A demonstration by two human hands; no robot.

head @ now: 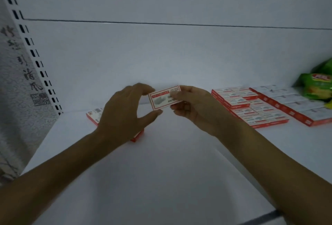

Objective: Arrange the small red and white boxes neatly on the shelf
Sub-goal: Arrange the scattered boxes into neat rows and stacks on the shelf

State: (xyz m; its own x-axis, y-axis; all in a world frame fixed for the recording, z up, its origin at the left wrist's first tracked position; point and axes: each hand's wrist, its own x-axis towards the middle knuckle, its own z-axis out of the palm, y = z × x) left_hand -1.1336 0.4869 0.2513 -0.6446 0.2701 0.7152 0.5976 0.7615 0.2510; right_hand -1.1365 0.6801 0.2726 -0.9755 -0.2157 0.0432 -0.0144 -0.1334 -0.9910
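Shelf box [93, 115] mostly behind left hand [122, 111]

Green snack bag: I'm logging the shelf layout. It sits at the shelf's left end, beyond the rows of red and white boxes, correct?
No, not the left. In the head view the green snack bag sits at the right end of the shelf, beyond the rows of red and white boxes.

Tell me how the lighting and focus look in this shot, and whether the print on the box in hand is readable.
Head view: dim, cool light, no glare on the white shelf; soft overall, so the held box between the left hand and right hand shows print too blurred to read; wide-angle distortion slants the slotted upright at the left edge.
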